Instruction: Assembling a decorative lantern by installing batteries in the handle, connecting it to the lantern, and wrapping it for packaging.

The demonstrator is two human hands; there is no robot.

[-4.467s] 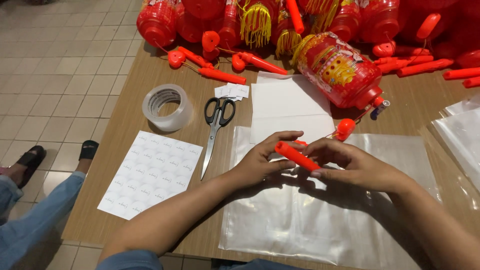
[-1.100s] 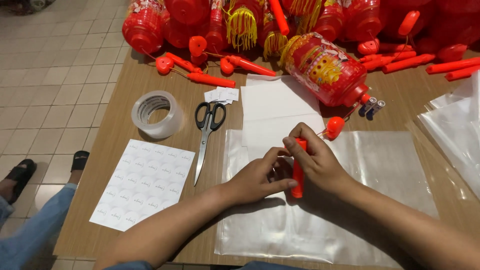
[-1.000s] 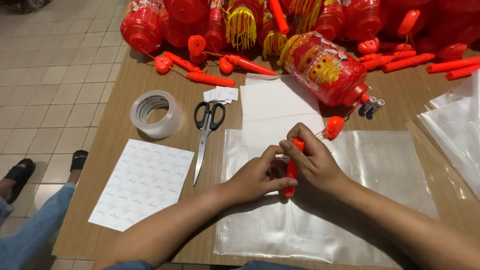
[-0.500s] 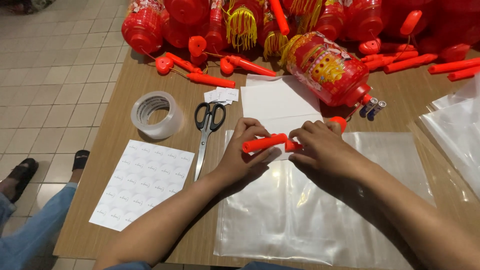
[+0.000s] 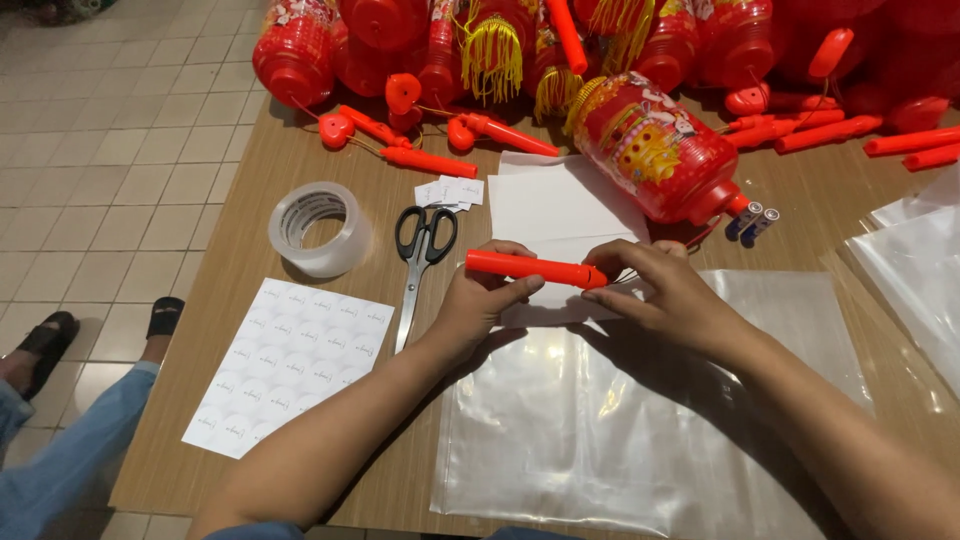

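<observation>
Leftmost, on the wooden table (image 5: 250,200), lie a white sheet of round stickers (image 5: 290,362), a clear roll of packing tape (image 5: 320,228) and black-handled scissors (image 5: 423,255). Next, the left hand (image 5: 480,300) curls its fingers around the left half of a slim orange plastic handle stick (image 5: 535,268), which is held level just above a white paper sheet (image 5: 560,205). To its right, the right hand (image 5: 660,290) pinches the stick's other end between thumb and fingertips, where thin wires seem to emerge. By the look of it, the step in hand is fitting or checking that wired end of the stick; the next move calls for a steady grip from the left hand and a fine pinch from the right, so the wires are not bent. Below both hands spreads a clear plastic bag (image 5: 640,430). Farther right, a red barrel-shaped paper lantern (image 5: 655,150) lies on its side with two small batteries (image 5: 752,220) beside it. Along the table's far edge sits a heap of similar red lanterns with yellow tassels. Pale floor tiles (image 5: 110,150) show at left, with a seated person's sandalled foot.
</observation>
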